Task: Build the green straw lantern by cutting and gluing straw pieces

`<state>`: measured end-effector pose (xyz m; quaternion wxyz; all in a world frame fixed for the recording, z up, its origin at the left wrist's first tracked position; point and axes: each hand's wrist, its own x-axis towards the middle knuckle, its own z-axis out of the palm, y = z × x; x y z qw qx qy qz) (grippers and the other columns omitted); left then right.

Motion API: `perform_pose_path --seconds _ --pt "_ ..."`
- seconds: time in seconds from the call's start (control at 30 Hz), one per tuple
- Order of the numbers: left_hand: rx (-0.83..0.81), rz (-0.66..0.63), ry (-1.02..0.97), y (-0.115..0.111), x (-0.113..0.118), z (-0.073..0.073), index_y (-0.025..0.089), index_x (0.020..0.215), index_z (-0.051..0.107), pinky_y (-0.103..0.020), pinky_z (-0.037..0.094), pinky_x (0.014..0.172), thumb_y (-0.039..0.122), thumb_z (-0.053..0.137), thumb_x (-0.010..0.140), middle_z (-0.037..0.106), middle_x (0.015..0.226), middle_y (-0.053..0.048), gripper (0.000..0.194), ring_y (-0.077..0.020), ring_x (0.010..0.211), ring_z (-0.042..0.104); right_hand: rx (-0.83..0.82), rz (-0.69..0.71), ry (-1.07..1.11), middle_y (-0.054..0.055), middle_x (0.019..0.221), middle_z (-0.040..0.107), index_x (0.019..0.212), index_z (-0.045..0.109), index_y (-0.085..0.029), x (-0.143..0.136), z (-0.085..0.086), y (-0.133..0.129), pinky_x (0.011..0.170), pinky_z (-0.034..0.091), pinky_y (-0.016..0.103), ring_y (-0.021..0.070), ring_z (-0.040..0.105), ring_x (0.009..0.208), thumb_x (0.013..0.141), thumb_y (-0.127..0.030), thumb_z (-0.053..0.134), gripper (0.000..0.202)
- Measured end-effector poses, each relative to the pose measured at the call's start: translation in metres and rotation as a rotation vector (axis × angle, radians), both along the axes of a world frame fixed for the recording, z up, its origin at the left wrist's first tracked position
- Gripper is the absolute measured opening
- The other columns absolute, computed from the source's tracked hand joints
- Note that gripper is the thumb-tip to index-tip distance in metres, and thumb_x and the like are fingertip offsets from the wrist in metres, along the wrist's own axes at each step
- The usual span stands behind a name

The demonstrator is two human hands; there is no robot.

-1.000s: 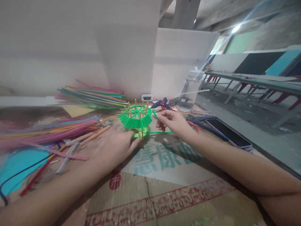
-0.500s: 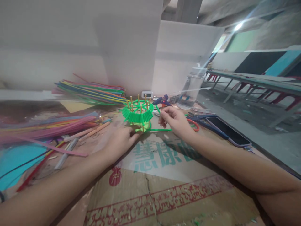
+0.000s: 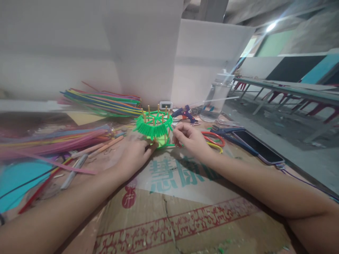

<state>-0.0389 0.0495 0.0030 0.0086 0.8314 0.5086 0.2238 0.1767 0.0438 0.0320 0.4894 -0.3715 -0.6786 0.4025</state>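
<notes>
Green fringed frame [image 3: 154, 127] touches my left hand [image 3: 136, 152], its grip unclear; my right hand [image 3: 188, 137] pinches a green stem [image 3: 170, 127], glue gun [image 3: 187, 113] beyond.

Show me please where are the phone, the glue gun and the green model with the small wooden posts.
Phone [image 3: 258, 146]: head view, on its dark screen.
Glue gun [image 3: 187, 113]: head view, on its blue body.
Green model [image 3: 155, 131]: head view, on the front of its fringe.
</notes>
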Motion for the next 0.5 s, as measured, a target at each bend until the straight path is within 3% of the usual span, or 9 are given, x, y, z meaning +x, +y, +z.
perform_pose_path --seconds 0.5 --pt "-0.005 -0.016 -0.022 0.0002 0.0006 -0.0008 0.015 0.091 0.078 -0.030 0.038 0.061 0.036 0.049 0.099 0.075 0.083 -0.012 0.036 -0.0236 0.072 0.067 -0.011 -0.021 0.000 -0.002 0.065 0.062 0.081 0.052 -0.021 -0.0072 -0.0031 0.0021 0.055 0.046 0.026 0.0109 0.056 0.055 0.087 -0.055 0.062 0.036"
